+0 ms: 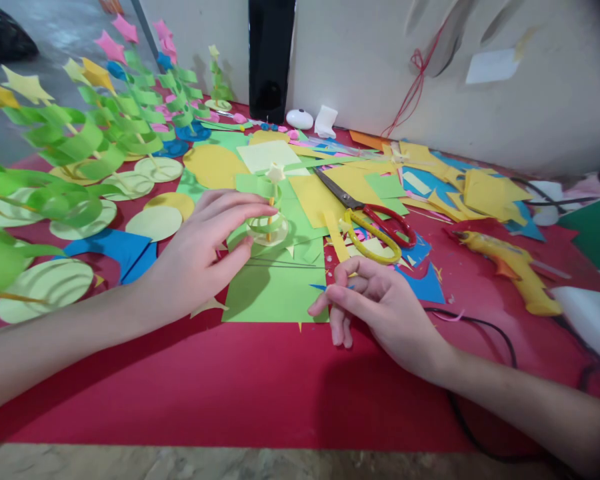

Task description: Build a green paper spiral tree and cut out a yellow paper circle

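A small paper tree [275, 175] stands upright on a pale round base, with a green spiral strip, an orange stick and a pale star on top. My left hand [215, 247] is beside it, fingers stretched and thumb apart. Its index fingertip overlaps the spiral near the stick; I cannot tell whether it touches. My right hand [380, 307] hovers over the front of the green paper [275, 293], fingers curled and thumb against the index finger. Bits of blue show at those fingertips, but whether they are held is unclear. Scissors [365, 213] with red and yellow handles lie just beyond.
Several finished paper trees [100, 133] crowd the left side. A yellow glue gun [515, 267] lies at the right, its black cable [485, 327] running forward. Yellow and blue paper scraps [495, 193] cover the back right. A black phone [270, 60] leans against the wall.
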`<control>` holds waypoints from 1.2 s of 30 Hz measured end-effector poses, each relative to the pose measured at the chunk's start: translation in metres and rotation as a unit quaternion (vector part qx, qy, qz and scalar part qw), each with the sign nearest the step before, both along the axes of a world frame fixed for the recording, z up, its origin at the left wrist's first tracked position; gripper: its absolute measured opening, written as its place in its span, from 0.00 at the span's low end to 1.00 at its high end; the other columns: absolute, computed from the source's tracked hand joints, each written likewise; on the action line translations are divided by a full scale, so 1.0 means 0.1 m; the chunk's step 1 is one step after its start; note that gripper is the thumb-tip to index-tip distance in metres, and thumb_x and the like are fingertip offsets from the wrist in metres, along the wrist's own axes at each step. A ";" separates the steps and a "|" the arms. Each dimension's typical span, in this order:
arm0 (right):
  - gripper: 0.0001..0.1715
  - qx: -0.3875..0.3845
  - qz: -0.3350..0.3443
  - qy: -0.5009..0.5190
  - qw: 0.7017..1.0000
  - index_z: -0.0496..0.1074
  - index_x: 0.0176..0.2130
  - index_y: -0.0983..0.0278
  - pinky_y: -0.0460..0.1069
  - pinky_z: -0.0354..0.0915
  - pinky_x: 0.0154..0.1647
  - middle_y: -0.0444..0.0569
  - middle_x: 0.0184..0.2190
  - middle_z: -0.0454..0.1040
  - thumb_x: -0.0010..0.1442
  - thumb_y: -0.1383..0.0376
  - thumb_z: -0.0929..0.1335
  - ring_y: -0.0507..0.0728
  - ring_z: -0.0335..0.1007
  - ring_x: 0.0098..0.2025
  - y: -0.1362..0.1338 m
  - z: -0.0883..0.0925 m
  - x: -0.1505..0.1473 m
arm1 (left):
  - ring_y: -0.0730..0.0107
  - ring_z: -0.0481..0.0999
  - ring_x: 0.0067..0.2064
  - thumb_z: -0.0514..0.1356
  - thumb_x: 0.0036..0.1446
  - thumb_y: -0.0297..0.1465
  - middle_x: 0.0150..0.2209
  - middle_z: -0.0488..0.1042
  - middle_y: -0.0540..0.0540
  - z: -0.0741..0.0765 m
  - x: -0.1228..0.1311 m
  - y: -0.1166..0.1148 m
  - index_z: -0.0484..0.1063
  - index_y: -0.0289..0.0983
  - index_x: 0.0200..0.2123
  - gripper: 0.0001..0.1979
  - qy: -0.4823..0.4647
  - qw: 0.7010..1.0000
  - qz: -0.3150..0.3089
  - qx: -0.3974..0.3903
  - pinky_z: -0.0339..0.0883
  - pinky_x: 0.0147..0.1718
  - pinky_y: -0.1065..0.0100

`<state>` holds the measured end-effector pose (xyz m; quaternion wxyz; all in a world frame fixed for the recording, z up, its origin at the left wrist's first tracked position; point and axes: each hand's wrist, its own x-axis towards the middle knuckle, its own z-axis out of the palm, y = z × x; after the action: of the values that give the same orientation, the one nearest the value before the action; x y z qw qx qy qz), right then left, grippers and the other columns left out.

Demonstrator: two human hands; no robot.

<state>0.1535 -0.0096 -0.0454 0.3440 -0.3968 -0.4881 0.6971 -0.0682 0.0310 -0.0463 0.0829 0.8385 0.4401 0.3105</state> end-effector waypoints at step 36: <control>0.05 -0.015 0.001 0.010 1.000 0.65 0.36 0.63 0.41 0.57 0.13 0.44 0.24 0.73 0.58 0.64 0.65 0.47 0.63 0.16 0.02 -0.04 0.04 | 0.64 0.62 0.50 0.51 0.57 0.24 0.47 0.66 0.45 0.00 0.00 0.00 0.64 0.38 0.47 0.14 0.000 1.000 -0.003 -0.007 0.58 0.48 0.63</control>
<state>0.1571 -0.0081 -0.0490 0.3427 -0.3946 -0.4747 0.7082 -0.0682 0.0311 -0.0466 0.0891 0.8393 0.4397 0.3071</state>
